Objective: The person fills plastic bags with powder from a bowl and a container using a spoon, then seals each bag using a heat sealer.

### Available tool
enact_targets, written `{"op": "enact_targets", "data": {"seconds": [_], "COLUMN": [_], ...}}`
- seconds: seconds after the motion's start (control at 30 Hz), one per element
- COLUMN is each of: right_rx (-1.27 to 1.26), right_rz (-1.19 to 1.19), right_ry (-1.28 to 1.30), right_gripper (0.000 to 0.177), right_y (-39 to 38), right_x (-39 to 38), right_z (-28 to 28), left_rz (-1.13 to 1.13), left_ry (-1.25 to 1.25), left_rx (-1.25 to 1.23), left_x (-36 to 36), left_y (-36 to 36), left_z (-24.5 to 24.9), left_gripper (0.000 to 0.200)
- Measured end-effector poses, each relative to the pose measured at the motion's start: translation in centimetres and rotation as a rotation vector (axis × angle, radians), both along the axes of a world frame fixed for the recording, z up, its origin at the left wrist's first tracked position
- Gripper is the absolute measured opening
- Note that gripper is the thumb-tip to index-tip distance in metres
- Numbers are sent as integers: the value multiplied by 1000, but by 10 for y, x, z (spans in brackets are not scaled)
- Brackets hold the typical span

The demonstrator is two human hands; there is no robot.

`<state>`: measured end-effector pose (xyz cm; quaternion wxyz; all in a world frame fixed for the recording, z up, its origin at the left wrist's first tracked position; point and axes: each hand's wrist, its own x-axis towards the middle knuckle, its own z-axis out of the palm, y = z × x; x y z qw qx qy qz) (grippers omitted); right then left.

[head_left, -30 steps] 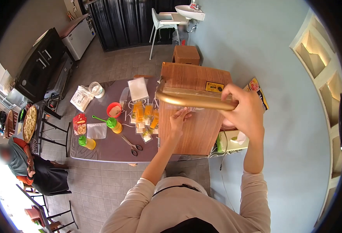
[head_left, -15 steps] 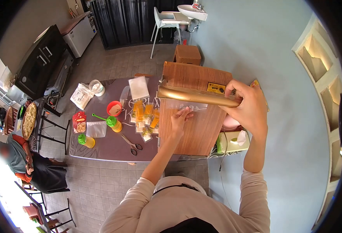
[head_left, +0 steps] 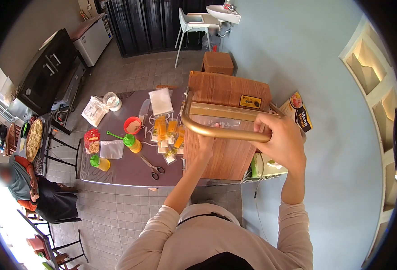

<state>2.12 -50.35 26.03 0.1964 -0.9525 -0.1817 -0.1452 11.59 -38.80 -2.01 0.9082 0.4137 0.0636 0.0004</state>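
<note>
A wood-grain tabletop sealing machine [head_left: 227, 157] stands in front of me, with a yellow control label [head_left: 250, 101] and a gold bar handle [head_left: 216, 132]. My right hand [head_left: 283, 140] is closed around the right end of that handle. Below the bar, my left hand [head_left: 206, 145] pinches the edge of a clear plastic bag [head_left: 229, 122] lying at the machine's slot. The handle partly covers the left fingers. Left of the machine lie several small packets with orange contents [head_left: 162, 130].
Scissors [head_left: 152, 166], two green-capped bottles [head_left: 132, 143], a red bowl [head_left: 132, 125] and a stack of clear bags [head_left: 161, 101] are on the dark table [head_left: 117, 177]. A tissue box [head_left: 257, 166] and menu card [head_left: 297, 110] sit at right. A person [head_left: 36, 193] stands far left.
The gold handle has swung toward me with my right hand, uncovering the control label and menu card. My left hand stays at the slot, its fingers now partly behind the bar.
</note>
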Motion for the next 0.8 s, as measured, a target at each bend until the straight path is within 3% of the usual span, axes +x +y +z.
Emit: {"op": "enact_targets", "data": {"seconds": [0.13, 0.27, 0.8], "right_rx": [-35, -78, -76], "right_rz": [-8, -11, -12], "right_ry": [57, 29, 11], "right_gripper": [18, 19, 18], "right_y": [2, 3, 6], "right_x": [-12, -21, -44], "right_z": [-7, -25, -91], "left_rz": [-85, -61, -94], "left_ry": [63, 86, 103], "left_rx": [-35, 121, 79], "left_x": [-13, -10, -11], "left_y": [6, 10, 13], "left_z": [28, 29, 35], "left_gripper": [22, 25, 25]}}
